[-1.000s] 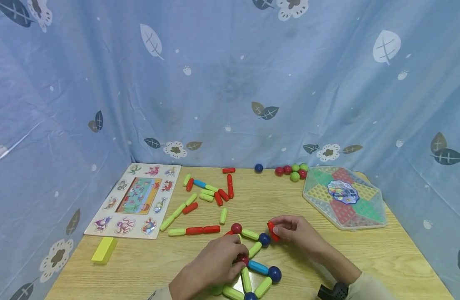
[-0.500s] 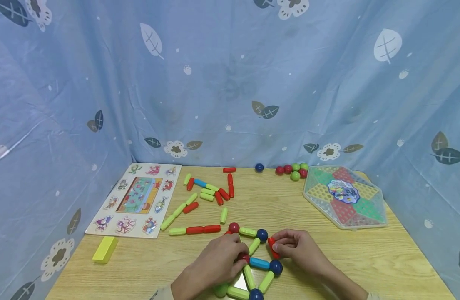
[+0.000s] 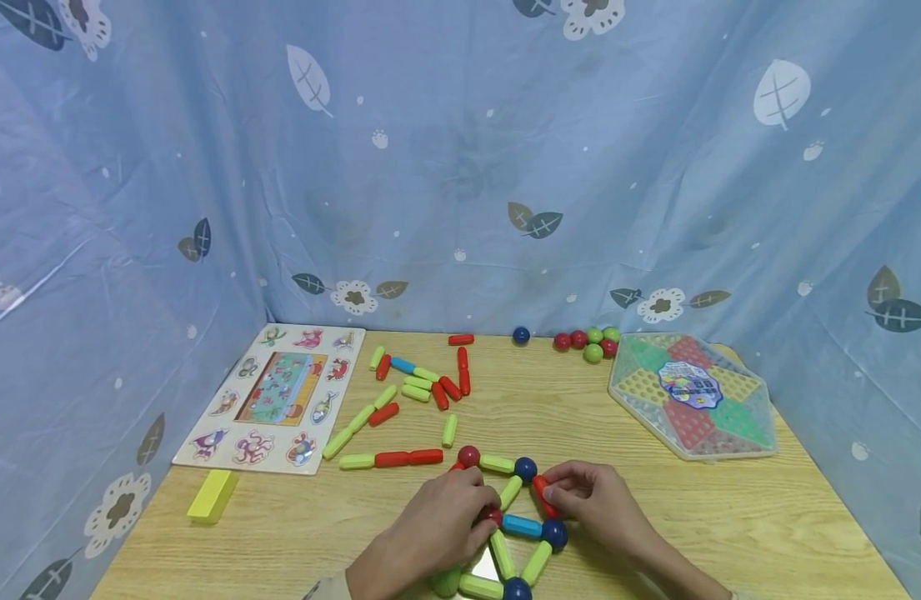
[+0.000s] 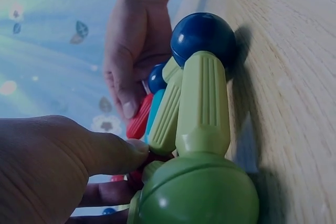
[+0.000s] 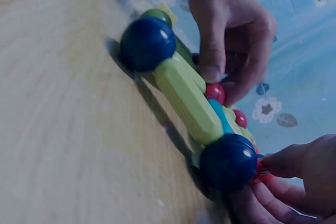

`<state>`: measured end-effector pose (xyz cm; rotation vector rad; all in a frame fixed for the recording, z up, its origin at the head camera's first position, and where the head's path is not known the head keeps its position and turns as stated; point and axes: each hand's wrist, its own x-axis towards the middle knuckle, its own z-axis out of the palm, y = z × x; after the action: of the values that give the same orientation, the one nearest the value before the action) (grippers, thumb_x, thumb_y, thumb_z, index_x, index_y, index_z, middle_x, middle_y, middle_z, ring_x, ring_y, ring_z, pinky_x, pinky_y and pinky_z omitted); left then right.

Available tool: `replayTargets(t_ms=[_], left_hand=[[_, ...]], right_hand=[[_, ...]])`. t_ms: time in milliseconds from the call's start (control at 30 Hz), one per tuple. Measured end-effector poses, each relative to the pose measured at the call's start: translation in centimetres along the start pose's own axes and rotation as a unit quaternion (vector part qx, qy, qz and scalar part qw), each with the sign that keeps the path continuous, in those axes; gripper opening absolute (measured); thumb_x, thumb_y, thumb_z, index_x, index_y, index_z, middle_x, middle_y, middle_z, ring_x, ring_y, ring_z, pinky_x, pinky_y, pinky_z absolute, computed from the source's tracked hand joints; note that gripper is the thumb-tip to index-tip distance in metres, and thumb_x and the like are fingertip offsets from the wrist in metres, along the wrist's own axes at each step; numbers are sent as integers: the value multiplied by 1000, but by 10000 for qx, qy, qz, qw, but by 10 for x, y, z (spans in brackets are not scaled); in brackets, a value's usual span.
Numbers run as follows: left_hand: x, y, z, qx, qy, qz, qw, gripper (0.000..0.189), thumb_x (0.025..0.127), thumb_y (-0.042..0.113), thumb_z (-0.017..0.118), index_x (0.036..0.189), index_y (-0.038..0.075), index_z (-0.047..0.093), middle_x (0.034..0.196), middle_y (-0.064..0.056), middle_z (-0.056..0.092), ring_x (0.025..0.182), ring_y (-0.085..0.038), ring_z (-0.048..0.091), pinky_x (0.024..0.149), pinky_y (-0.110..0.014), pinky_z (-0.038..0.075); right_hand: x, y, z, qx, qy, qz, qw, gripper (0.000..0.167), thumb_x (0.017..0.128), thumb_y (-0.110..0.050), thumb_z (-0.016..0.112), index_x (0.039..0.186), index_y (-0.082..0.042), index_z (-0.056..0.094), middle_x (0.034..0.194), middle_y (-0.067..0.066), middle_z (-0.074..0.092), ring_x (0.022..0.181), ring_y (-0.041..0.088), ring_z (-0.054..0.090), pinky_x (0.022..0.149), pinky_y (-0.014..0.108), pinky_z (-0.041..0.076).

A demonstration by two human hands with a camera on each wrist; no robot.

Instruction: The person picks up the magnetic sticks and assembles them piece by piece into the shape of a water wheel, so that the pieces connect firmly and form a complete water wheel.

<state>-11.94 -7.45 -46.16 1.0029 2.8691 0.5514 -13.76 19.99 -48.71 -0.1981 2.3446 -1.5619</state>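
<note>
A flat frame of magnetic rods and balls lies on the table's near side. My left hand pinches the red ball at its middle, thumb on top in the right wrist view. My right hand pinches a red rod between thumb and fingers. That rod spans the gap between the far dark blue ball and the near dark blue ball, its end right at the near one in the right wrist view. A blue rod joins the red ball to that near ball. Lime rods and a green ball form other sides.
Loose red, lime and blue rods lie beyond the left hand. Several balls sit at the back, beside a hexagonal game box. An animal puzzle board and a yellow block are at left.
My right hand has brought the red rod nearer and leftward, into the gap between the two dark blue balls. The left hand keeps its hold on the red ball; the frame has shifted slightly.
</note>
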Motion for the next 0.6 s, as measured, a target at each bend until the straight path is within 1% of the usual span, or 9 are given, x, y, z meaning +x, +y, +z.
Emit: replayTargets(t_ms=[133, 233, 433, 600], left_hand=[[0, 1, 0, -24, 5, -3, 10000, 10, 100, 29, 81, 107, 23, 83, 92, 11, 62, 78, -2, 47, 69, -18, 44], [0, 1, 0, 0, 14, 17, 10000, 10, 100, 29, 81, 107, 23, 83, 92, 11, 61, 78, -2, 47, 68, -18, 44], [0, 2, 1, 94, 20, 54, 9999, 10, 100, 30, 81, 106, 22, 82, 93, 11, 61, 79, -2, 48, 70, -18, 47], [0, 3, 1, 50, -24, 45, 10000, 11, 101, 31, 80, 108, 24, 81, 101, 10, 62, 85, -3, 52, 75, -20, 51]], right_hand=[[-1, -1, 4, -182, 175, 16, 9997, 23, 101, -18, 80, 117, -2, 78, 98, 5, 80, 85, 18, 77, 72, 25, 61], [-1, -2, 4, -391, 199, 4, 9990, 21, 100, -20, 81, 114, -4, 79, 95, 3, 80, 83, 17, 76, 69, 25, 60], [1, -3, 0, -591, 27, -39, 9982, 20, 100, -21, 80, 110, -4, 82, 89, 3, 80, 76, 16, 72, 62, 26, 57], [2, -2, -1, -739, -150, -113, 9971, 19, 100, -20, 80, 109, -5, 83, 88, 2, 80, 75, 14, 70, 62, 24, 55]])
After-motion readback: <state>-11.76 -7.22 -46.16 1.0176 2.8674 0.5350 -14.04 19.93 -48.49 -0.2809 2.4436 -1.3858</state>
